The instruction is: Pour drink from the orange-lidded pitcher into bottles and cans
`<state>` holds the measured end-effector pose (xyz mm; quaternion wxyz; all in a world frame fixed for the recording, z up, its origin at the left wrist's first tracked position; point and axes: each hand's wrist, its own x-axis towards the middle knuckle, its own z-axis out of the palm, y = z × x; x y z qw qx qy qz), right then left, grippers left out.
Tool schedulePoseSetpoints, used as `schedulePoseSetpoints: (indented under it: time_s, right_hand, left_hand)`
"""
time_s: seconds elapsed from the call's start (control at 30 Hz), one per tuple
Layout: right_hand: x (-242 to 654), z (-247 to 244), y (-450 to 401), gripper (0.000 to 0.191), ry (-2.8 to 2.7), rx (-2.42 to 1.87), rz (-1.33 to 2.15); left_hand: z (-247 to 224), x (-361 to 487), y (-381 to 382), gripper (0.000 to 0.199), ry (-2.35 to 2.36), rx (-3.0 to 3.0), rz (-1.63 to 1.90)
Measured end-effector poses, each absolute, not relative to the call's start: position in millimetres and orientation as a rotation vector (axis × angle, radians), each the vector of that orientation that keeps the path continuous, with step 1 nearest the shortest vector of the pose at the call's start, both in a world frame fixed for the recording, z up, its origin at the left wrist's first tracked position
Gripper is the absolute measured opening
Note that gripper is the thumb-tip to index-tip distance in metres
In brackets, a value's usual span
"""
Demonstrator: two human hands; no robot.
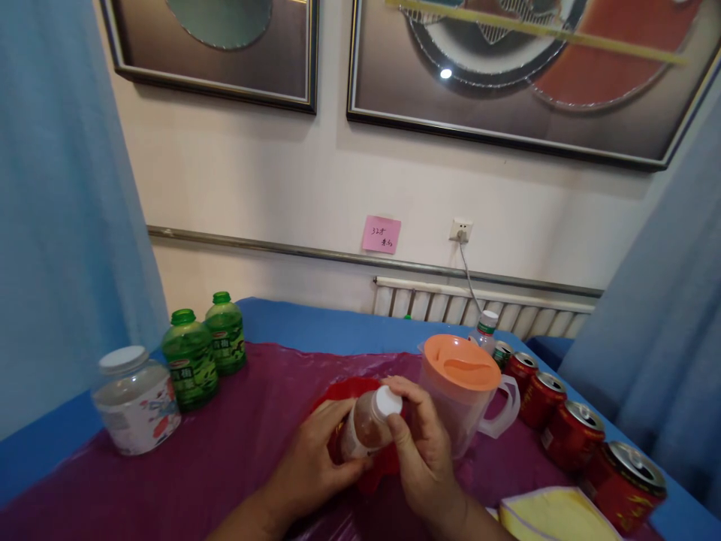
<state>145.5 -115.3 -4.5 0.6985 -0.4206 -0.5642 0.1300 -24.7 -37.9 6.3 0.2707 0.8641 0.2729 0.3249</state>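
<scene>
A small clear bottle [363, 430] with a white cap [389, 403] is held tilted to the right between both hands. My left hand [315, 451] is wrapped round the body of the bottle, hiding part of its label. The fingers and thumb of my right hand [425, 443] are closed on the white cap. Beneath the bottle is a red basin or bowl [352, 388], mostly covered by my hands. Just right of my right hand stands a clear plastic pitcher [451, 406] with an orange lid [462, 364].
Two green bottles [189, 361] and a white-lidded jar [135, 406] stand at left. A row of red cans [572, 436] and a small bottle [485, 329] line the right side. A yellow cloth [555, 515] lies front right. Purple plastic sheeting [248, 421] covers the blue table.
</scene>
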Motion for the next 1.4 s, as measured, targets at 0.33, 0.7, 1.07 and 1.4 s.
schedulePoseSetpoints:
  time_s: [0.33, 0.7, 1.07, 1.4]
  right_hand:
    - [147, -2, -120, 0.047, -1.321, -0.958, 0.274]
    - [142, -3, -109, 0.028, -1.157, -0.891, 0.272]
    - [138, 18, -114, 0.041, -1.190, -1.052, 0.503]
    - [169, 81, -156, 0.041, -0.860, -0.980, 0.804]
  left_hand:
    - [2, -27, -30, 0.057, 0.691, 2.391, 0.941]
    - [0, -24, -30, 0.049, 0.687, 2.418, 0.891]
    - [-1, -28, -24, 0.060, 0.644, 2.349, 0.996]
    - [-21, -38, -1, 0.053, 0.763, 2.026, 1.247]
